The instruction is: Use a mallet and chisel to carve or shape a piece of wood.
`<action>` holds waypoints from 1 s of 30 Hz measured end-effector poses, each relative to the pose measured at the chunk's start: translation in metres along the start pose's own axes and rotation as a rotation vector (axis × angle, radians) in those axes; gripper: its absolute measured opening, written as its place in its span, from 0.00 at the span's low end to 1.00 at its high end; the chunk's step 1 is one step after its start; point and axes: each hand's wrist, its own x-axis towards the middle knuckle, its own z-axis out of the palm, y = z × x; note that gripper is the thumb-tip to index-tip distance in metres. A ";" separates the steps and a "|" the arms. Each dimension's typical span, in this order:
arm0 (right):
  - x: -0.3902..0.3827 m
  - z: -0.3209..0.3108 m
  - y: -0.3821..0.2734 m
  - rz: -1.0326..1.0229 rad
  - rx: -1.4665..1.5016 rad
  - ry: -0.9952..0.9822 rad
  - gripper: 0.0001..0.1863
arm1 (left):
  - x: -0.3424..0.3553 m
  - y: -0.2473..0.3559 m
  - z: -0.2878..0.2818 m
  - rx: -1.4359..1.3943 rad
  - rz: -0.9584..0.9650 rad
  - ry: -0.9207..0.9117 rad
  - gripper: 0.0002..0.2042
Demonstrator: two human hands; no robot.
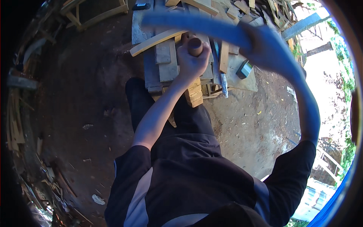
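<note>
My left hand (193, 65) is closed round an upright, round-ended wooden handle (195, 47). The handle's lower part is hidden by the fingers, so the kind of tool cannot be made out. Raised at the right, my right hand (261, 44) grips one end of a long flat bar (189, 25). Motion blurs the bar, which looks bluish and stretches leftward above the bench, beyond my left hand. Under and beside the left hand lie boards (167, 72) and a pale, slightly curved wooden strip (155, 42). A stepped wooden block (194, 94) juts toward me below the left wrist.
The workbench (247, 84) carries a dark box with a green top (244, 69), a clear plastic-wrapped item (224, 86) and a small black object (141, 6). Wood offcuts (242, 7) crowd its far side. A wooden frame (96, 20) stands far left; scraps litter the dirt floor (87, 106).
</note>
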 end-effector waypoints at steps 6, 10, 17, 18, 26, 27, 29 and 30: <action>0.000 0.004 0.012 0.069 0.089 0.085 0.15 | 0.005 0.005 0.014 0.179 0.124 -0.067 0.06; 0.005 -0.017 0.034 0.222 0.244 0.129 0.13 | 0.005 -0.001 0.010 0.295 0.214 -0.067 0.05; -0.016 0.021 0.027 -0.032 0.122 -0.078 0.17 | 0.006 -0.006 0.011 0.128 0.082 0.044 0.05; -0.016 0.014 0.032 0.127 0.160 0.017 0.17 | 0.006 -0.004 0.012 0.125 0.052 0.038 0.05; -0.037 0.033 0.039 0.440 0.868 0.348 0.12 | -0.004 0.005 -0.025 -0.154 -0.054 -0.037 0.10; -0.044 0.045 0.037 0.439 0.863 0.318 0.14 | -0.006 0.012 -0.029 -0.326 -0.111 -0.015 0.10; -0.054 0.069 0.021 0.501 0.772 0.265 0.15 | -0.008 0.030 -0.036 -0.323 -0.124 0.008 0.11; -0.060 0.084 0.014 0.539 0.802 0.231 0.15 | -0.007 0.031 -0.041 -0.368 -0.073 0.007 0.11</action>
